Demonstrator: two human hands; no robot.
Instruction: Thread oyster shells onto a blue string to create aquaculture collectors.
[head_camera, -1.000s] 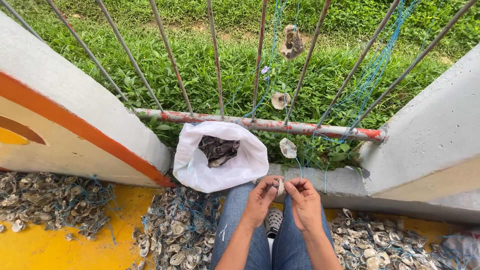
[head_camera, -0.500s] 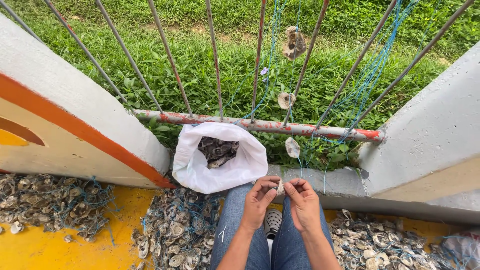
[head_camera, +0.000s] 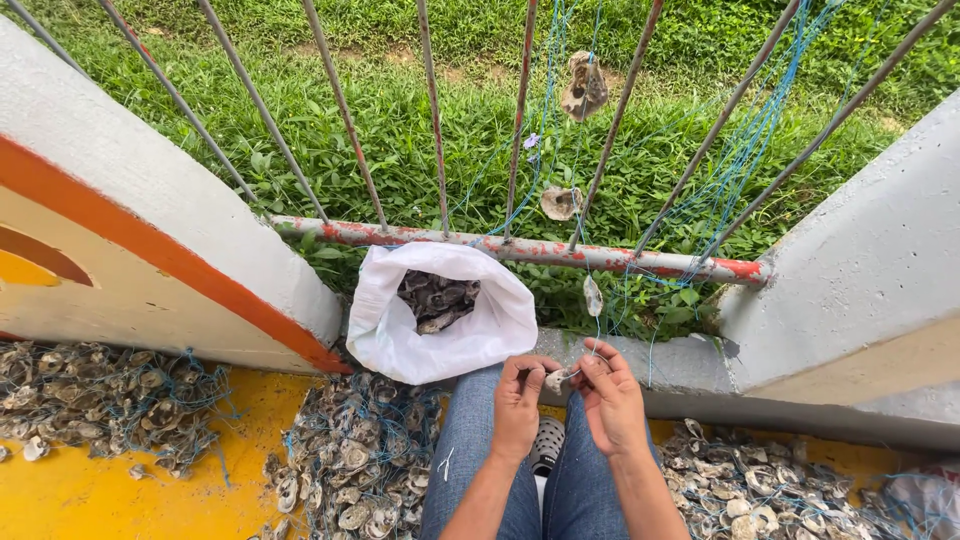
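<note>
My left hand (head_camera: 520, 403) and my right hand (head_camera: 610, 400) meet above my knees, both pinching one small pale shell (head_camera: 556, 379) between the fingertips. A thin blue string (head_camera: 598, 335) runs up from the shell toward the railing. On that string hang other shells: one low (head_camera: 593, 296), one mid (head_camera: 561, 203), one high (head_camera: 584, 88). Just left of my hands stands an open white sack (head_camera: 385, 330) with dark shells inside.
A rusty metal railing (head_camera: 520, 249) with slanted bars crosses in front, grass beyond. White and orange walls (head_camera: 150, 240) flank both sides. Heaps of strung shells (head_camera: 350, 465) lie on the yellow floor left and right (head_camera: 760, 490) of my legs.
The hands have stayed together on the shell, with only small finger shifts. The view has tilted very slightly.
</note>
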